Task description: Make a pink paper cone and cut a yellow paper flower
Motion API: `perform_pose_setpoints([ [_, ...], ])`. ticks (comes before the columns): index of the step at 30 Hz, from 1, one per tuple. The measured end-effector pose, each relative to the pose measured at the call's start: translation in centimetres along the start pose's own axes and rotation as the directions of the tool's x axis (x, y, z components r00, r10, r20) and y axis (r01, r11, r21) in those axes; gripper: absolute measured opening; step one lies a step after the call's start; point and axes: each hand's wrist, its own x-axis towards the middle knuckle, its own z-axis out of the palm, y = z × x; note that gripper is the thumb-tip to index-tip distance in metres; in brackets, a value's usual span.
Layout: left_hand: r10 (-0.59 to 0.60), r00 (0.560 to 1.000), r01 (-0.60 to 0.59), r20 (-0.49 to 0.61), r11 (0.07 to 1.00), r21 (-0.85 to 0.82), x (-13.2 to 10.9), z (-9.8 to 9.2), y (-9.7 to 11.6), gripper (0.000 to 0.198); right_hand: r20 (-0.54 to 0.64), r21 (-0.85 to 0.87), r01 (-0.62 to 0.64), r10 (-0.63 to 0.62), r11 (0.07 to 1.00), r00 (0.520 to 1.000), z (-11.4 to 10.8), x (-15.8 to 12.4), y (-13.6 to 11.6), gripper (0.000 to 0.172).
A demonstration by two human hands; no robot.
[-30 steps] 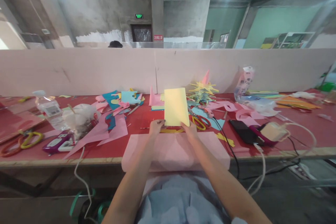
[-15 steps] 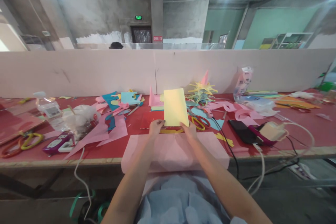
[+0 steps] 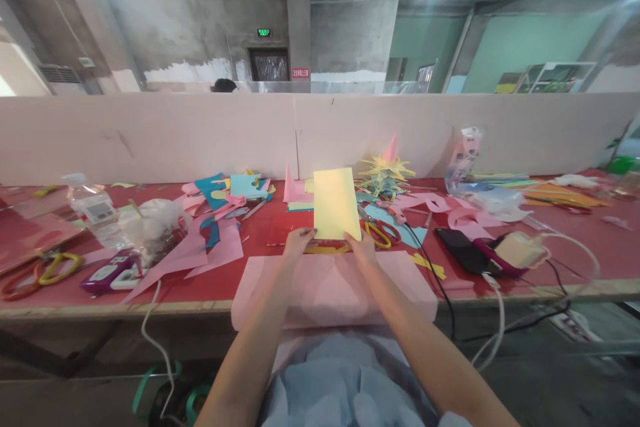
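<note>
A yellow sheet of paper is held up in front of me, tall side upright and tilted slightly. My left hand pinches its lower left corner. My right hand grips the lower right corner, fingers partly behind the sheet. Below both forearms a large pink sheet hangs over the table's front edge. Right beside my right hand lie scissors with yellow and red handles and a pink hot glue gun on a black cord.
Blue and pink paper scraps lie left of centre. A plastic bottle, scissors and a purple power strip stand farther left. On the right are a black phone, cables and a plastic bag. A pink partition runs along the back.
The yellow sheet and both hands have shifted very slightly to the right. Both hands keep their hold on the sheet.
</note>
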Motion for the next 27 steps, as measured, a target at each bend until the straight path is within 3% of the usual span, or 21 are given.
perform_pose_setpoints([
  [12, 0.057, 0.998, -0.057, 0.002, 0.998, -0.023, 0.2, -0.2, -0.1, 0.017, 0.092, 0.176, -0.107, 0.092, 0.978, 0.991, 0.1, -0.6, -1.4, 0.039],
  [20, 0.102, 0.987, -0.092, 0.124, 0.992, -0.087, -0.7, -0.1, 0.5, 0.030, 0.251, 0.264, -0.196, 0.129, 0.944, 0.959, -0.4, -0.5, -1.9, 0.035],
  [27, 0.125, 0.978, -0.110, 0.167, 0.989, -0.097, -1.1, 0.2, 0.9, 0.032, 0.296, 0.222, -0.230, 0.159, 0.948, 0.942, -0.2, -0.7, -1.8, 0.041],
])
